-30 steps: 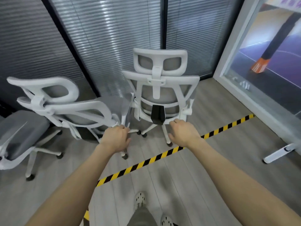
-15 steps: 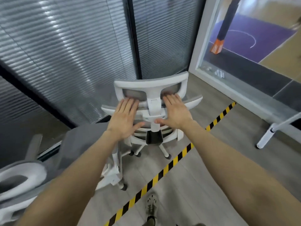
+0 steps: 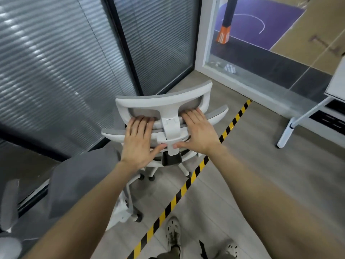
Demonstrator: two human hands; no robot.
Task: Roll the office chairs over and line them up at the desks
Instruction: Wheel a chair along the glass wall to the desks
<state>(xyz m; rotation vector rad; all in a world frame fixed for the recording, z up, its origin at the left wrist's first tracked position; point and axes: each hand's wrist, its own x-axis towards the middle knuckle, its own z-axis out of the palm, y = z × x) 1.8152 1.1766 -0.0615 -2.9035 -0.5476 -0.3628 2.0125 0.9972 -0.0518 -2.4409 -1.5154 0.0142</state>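
1. White plastic and grey mesh made up the office chair (image 3: 162, 101), which stood back-on to the camera on the grey plank floor (image 3: 252, 174). It was near the corner where the blind-covered glass partition (image 3: 56, 62) met the window frame (image 3: 202, 43).
2. The left hand (image 3: 139, 141) lay flat on the top of the backrest, left of the headrest post. Its grip was spread, with straight fingers reaching the lower bar of the headrest and the thumb pointing toward the post.
3. The right hand (image 3: 199, 131) lay likewise to the right of the post. Its grip was spread flat and pinched nothing.
4. The second chair (image 3: 80, 180), with a grey seat and a white base, stood just beside the first at lower left, partly hidden by the left forearm.
5. The yellow-and-black tape (image 3: 179, 193) ran diagonally across the floor, passing just beside the first chair's base.
6. The counter (image 3: 336, 81) showed a white edge and a slanted white leg at the right margin, well apart from the chair.
7. A shoe (image 3: 173, 232) appeared at the bottom edge, beside the tape.
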